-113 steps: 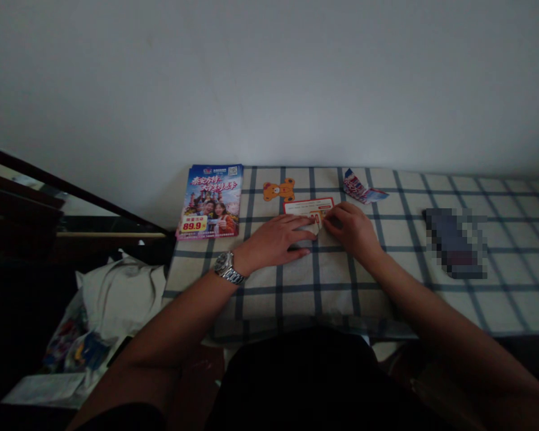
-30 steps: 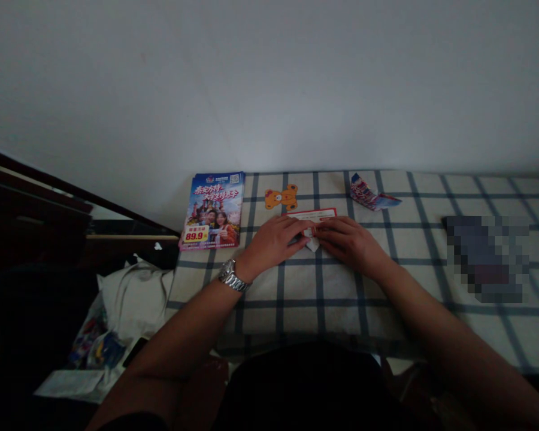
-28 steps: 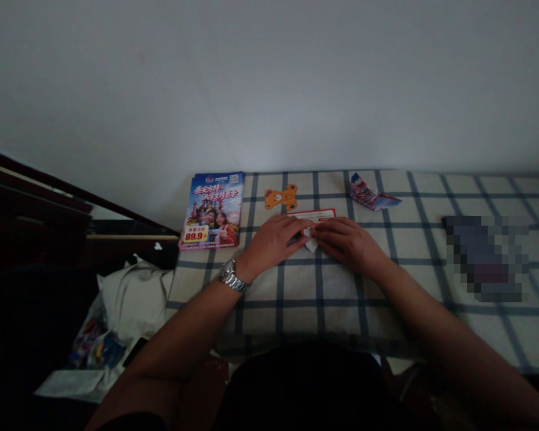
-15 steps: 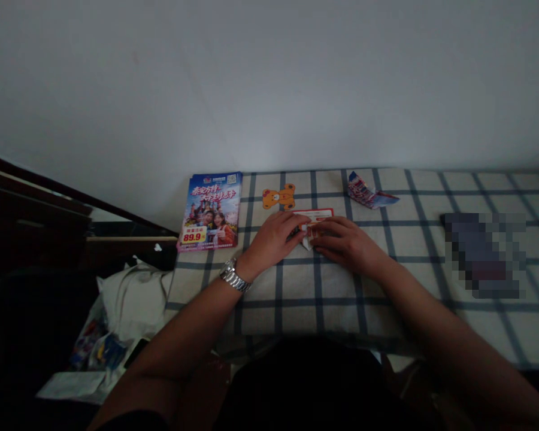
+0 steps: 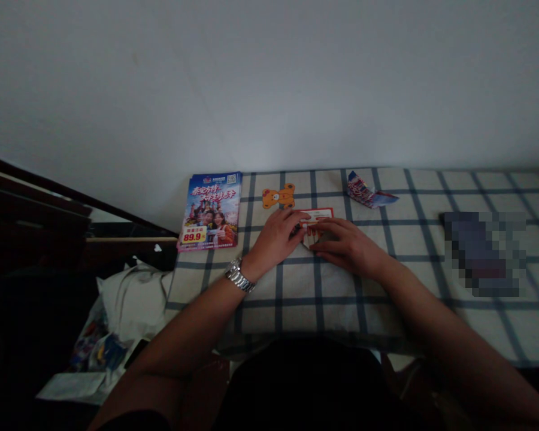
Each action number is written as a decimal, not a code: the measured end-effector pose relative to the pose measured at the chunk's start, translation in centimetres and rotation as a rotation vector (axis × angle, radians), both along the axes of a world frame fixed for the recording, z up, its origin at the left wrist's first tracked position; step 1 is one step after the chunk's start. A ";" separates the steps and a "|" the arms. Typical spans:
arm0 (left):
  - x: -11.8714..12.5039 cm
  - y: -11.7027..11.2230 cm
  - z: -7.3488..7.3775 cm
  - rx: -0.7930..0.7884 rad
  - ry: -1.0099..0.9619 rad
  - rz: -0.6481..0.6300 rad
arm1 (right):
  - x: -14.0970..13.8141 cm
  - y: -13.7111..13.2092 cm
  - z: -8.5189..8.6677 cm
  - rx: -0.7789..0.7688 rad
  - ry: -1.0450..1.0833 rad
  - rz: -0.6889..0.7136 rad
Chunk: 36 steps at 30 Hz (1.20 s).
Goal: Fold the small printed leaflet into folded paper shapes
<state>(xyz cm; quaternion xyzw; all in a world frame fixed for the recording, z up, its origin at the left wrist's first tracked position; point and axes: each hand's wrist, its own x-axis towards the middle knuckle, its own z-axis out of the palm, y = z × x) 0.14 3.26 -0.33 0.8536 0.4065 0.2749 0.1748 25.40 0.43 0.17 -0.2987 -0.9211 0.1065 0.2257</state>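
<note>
Both hands on a small, partly folded red-bordered leaflet (image 5: 318, 213), checked tablecloth (image 5: 341, 311).

Leaflet lies mid-table near the front of the bear, mostly under fingers; left hand (image 5: 275, 239) covers its left side, fingers bent, narrow gap to thumb; right hand (image 5: 348, 246) has curved, slightly spread fingers on its right side; dim view, can't tell if either pinches the paper or just presses. Steel-band wristwatch (image 5: 239, 276) on left wrist. Orange teddy bear picture (image 5: 278, 196) just beyond left hand, stack of theme-park flyers (image 5: 211, 209) marked 89.9 to its left, folded flyer piece (image 5: 369, 194) standing part-raised beyond right hand. Pixelated dark object (image 5: 480, 257) well off to the right, white bag (image 5: 135, 299) below table level, left.
</note>
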 end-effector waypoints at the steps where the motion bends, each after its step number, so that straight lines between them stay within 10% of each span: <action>1: 0.0 0.0 0.0 -0.004 0.001 0.006 | 0.0 0.0 0.1 -0.003 -0.003 0.002; 36: 0.6 -0.4 0.4 0.003 0.040 0.046 | 0.4 0.0 0.2 -0.034 -0.010 0.036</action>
